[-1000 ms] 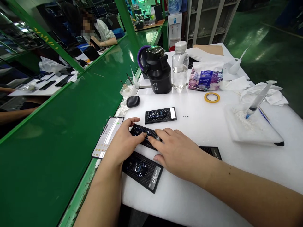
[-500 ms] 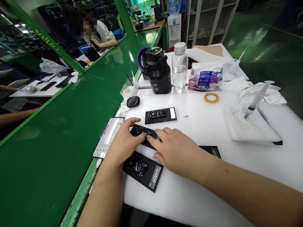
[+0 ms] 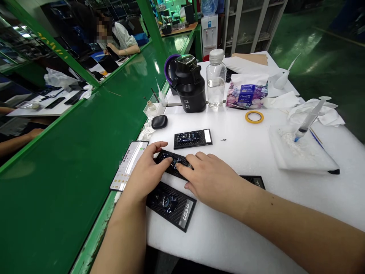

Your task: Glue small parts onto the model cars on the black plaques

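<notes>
Both my hands rest on a black carbon-weave plate (image 3: 169, 160) with a glossy dark car shape on it, lying on the white foam table top (image 3: 228, 236). My left hand (image 3: 148, 173) presses its fingertips on the plate's left part. My right hand (image 3: 212, 180) lies flat over its right part, fingers stretched and pressing down. A like plate (image 3: 171, 203) with a white logo strip lies just in front of my hands. Another one (image 3: 193, 138) lies behind them. A further plate (image 3: 256, 180) peeks out from under my right forearm.
A phone (image 3: 129, 164) with its screen lit lies at the table's left edge. Behind stand a black jug (image 3: 188, 85), a clear bottle (image 3: 216, 80) and a tissue pack (image 3: 247, 93). A tape ring (image 3: 254, 117), a syringe (image 3: 309, 120) on a white tray and crumpled tissues lie right. A person sits far left.
</notes>
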{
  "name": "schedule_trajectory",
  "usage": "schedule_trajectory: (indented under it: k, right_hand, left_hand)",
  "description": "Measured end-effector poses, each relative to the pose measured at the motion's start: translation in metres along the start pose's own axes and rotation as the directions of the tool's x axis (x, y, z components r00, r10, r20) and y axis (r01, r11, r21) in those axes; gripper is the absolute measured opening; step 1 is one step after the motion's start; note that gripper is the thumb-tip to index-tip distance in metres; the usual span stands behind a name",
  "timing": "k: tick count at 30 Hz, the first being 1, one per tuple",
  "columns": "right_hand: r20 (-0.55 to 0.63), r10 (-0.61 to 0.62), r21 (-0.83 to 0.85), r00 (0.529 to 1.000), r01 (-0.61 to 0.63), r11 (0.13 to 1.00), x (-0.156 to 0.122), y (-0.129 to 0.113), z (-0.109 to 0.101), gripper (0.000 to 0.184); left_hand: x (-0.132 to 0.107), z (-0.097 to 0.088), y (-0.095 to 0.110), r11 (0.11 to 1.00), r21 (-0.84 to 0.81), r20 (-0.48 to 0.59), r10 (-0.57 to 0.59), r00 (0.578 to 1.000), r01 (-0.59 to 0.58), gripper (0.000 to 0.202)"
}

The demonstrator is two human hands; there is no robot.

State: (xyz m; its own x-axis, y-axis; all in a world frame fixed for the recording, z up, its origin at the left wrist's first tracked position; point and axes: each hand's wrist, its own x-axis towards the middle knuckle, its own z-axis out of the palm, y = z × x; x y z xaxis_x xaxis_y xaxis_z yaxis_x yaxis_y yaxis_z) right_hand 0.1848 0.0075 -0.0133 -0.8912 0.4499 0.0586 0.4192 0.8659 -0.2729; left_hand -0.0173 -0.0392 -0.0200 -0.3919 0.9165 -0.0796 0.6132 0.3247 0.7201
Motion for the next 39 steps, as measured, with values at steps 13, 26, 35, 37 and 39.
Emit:
schedule_trajectory:
  k: [13,26,35,37,39]
  right_hand:
    - [0.003,0.005,0.015,1.000,-0.005,1.000,0.000,0.000,-0.002,0.035]
    - [-0.006,0.010,0.033,1.000,-0.010,0.999,0.001,0.001,-0.002,0.029]
    - [-0.021,-0.013,0.034,1.000,0.014,0.999,-0.005,0.003,0.003,0.052]
    - [-0.018,-0.017,0.053,1.000,0.018,0.998,-0.006,0.004,0.004,0.052]
    - [-0.016,-0.018,0.063,1.000,0.019,0.998,-0.007,0.005,0.004,0.051]
  left_hand:
    - [0.001,0.002,0.003,0.999,0.051,0.001,0.006,1.000,-0.007,0.053]
    - [0.001,0.001,0.006,0.999,0.044,0.016,-0.033,0.999,0.032,0.052]
    - [0.001,0.001,0.012,0.996,0.072,0.023,-0.053,0.998,0.051,0.057]
    - [0.001,0.001,0.011,0.996,0.064,0.027,-0.059,0.998,0.057,0.058]
    - [0.001,0.000,0.010,0.997,0.053,0.031,-0.061,0.998,0.059,0.058]
